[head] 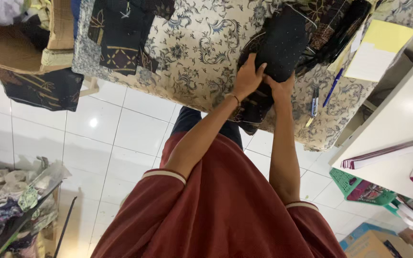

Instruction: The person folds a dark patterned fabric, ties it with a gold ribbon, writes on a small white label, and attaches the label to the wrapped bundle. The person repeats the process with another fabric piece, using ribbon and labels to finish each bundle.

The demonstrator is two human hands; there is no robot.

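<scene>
A folded dark cloth with small pale dots (283, 40) lies on a table covered with a cream floral cloth (201, 52). My left hand (247, 76), with a thin band at the wrist, grips the near left edge of the dark cloth. Just beside it, my right hand (281, 89) grips the cloth's near edge from below. More dark patterned fabric (252, 112) hangs over the table edge under both hands. My red sleeves and torso fill the bottom of the view.
Dark batik pieces (120, 38) lie at the table's left. Yellow and white paper (378, 48) and a blue pen (333, 88) lie at its right. A white desk (397, 124) with books, a green basket (359, 186), boxes, and a rack of cloths (5, 196) stand on the white tiles.
</scene>
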